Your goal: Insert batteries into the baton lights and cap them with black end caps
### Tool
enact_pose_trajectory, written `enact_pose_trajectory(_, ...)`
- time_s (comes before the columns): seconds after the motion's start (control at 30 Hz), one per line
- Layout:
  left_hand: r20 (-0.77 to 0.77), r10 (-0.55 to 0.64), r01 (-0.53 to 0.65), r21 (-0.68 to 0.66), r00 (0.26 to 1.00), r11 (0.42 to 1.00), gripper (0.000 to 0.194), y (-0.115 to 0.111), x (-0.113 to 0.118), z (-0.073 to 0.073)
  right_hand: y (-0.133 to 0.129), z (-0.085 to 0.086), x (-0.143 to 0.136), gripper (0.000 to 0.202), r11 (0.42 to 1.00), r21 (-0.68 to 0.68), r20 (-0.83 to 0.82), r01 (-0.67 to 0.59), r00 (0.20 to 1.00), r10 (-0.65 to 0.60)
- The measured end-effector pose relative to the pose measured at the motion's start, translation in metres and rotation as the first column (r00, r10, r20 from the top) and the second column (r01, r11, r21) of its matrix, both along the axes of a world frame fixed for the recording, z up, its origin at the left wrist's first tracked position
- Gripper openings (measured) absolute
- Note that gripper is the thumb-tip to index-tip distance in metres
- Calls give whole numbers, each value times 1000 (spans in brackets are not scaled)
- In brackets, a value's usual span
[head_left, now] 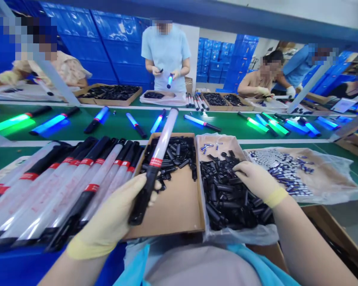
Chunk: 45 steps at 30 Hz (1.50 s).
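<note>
My left hand (119, 202), in a pale yellow glove, is wrapped round the black handle of a light stick (164, 139). The stick has a red band and a clear white tube, unlit and tilted up over a cardboard box (179, 198) of small black parts. My right hand (252, 174), gloved too, reaches into the lined box (220, 142) of black parts (223, 188); its fingertips are closed at the parts, and what they may hold is too small to make out. Batteries (286, 171) lie in a lined tray to the right.
Many light sticks (77, 171) are piled at the left. Lit blue and green sticks (201, 122) lie on the green conveyor (179, 123). Across it, several people work beside boxes of black parts (116, 93). Slanted metal posts (312, 85) rise at both sides.
</note>
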<state>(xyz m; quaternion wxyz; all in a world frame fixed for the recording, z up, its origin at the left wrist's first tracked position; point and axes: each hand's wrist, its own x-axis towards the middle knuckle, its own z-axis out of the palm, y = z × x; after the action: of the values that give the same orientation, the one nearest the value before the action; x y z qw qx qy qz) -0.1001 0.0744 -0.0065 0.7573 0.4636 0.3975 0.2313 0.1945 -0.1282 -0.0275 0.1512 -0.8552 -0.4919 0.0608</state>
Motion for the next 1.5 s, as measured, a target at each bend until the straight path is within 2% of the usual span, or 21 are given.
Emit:
enact_pose_trajectory(0.1, 65, -150, 158, -129, 987, 979, 31, -25, 37, -7, -23, -2, 25, 27, 1000, 3, -39, 28, 999, -28)
enact_pose_trajectory(0.17, 134, -197, 223, -221, 971, 950, 30, -45, 54, -13, -48, -3, 48, 29, 978, -57, 16, 199, 980, -199)
enact_pose_trajectory(0.23, 191, -239, 285, -276, 952, 918, 32, -64, 64, -20, -78, -6, 75, 33, 905, -123, 108, 407, 912, -396)
enact_pose_trajectory(0.3, 238, -280, 348, -319, 930, 882, 35, -77, 72, -25, -105, -14, 100, 32, 849, -168, 154, 501, 864, -480)
enact_pose_trajectory(0.4, 237, -297, 367, -357, 925, 859, 37, -85, 85, -26, -120, -31, 124, 26, 861, -224, 166, 456, 889, -427)
enact_pose_trajectory(0.57, 195, -285, 331, -269, 938, 905, 26, -85, 112, -12, -90, -52, 135, 28, 913, -244, 289, 326, 923, -253)
enact_pose_trajectory(0.67, 245, -269, 331, -264, 931, 906, 17, -88, 120, -6, -78, -56, 137, 27, 927, -279, 350, 252, 925, -146)
enact_pose_trajectory(0.83, 275, -251, 332, -306, 928, 892, 37, -100, 120, -8, -82, -50, 141, 18, 949, -285, 373, 133, 928, -18)
enact_pose_trajectory(0.93, 290, -165, 268, -359, 943, 894, 30, -109, 120, -11, -84, -36, 122, 20, 971, -194, 378, 138, 924, -56)
enact_pose_trajectory(1.0, 294, -93, 208, -388, 951, 898, 24, -114, 121, -13, -82, -22, 86, 23, 992, -8, 280, 123, 953, -116)
enact_pose_trajectory(1.03, 303, -64, 186, -394, 951, 900, 23, -117, 122, -14, -79, -15, 61, 22, 984, 149, 162, 98, 979, -122)
enact_pose_trajectory(1.07, 322, -41, 173, -394, 946, 902, 22, -119, 123, -15, -76, -8, 34, 18, 948, 312, 24, 56, 997, -67)
enact_pose_trajectory(1.13, 374, 0, 156, -389, 928, 908, 23, -123, 126, -17, -65, 3, -18, 12, 867, 490, -92, -89, 984, 153)
enact_pose_trajectory(1.2, 399, 30, 137, -385, 917, 912, 26, -124, 128, -18, -52, 8, -59, 15, 838, 510, -111, -191, 952, 285)
enact_pose_trajectory(1.27, 391, 53, 113, -389, 919, 914, 28, -125, 127, -18, -42, 8, -81, 14, 855, 468, -80, -225, 953, 294)
enact_pose_trajectory(1.4, 384, 120, 48, -400, 916, 915, 31, -124, 120, -19, -32, 6, -89, 6, 922, 328, 30, -207, 978, 209)
enact_pose_trajectory(1.5, 366, 125, 45, -422, 922, 905, 29, -122, 112, -20, -29, 6, -91, 6, 938, 284, 47, -200, 980, 195)
